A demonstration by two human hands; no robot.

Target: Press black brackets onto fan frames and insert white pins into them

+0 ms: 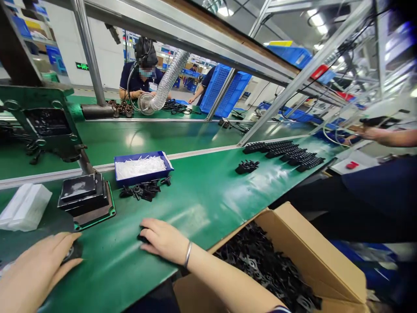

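Note:
My left hand (pixel 45 265) is at the lower left, its fingers curved round a round black part (pixel 72 252) in front of the press. Near the mat's front edge, my right hand (pixel 161 239) has its fingers closed on a small black part (pixel 142 237), mostly hidden under them. Beyond it lie loose black parts (pixel 145 189) beside a blue tray (pixel 143 176) of thin white pieces (pixel 141 166). The press base (pixel 85 198) stands between my left hand and that tray.
An open cardboard box (pixel 312 248) of black parts (pixel 267 269) sits below the bench at right. Rows of black parts (pixel 285 153) and a small cluster (pixel 246 167) lie farther along. White blocks (pixel 25 208) are at left. One person sits opposite; another's arm is at right.

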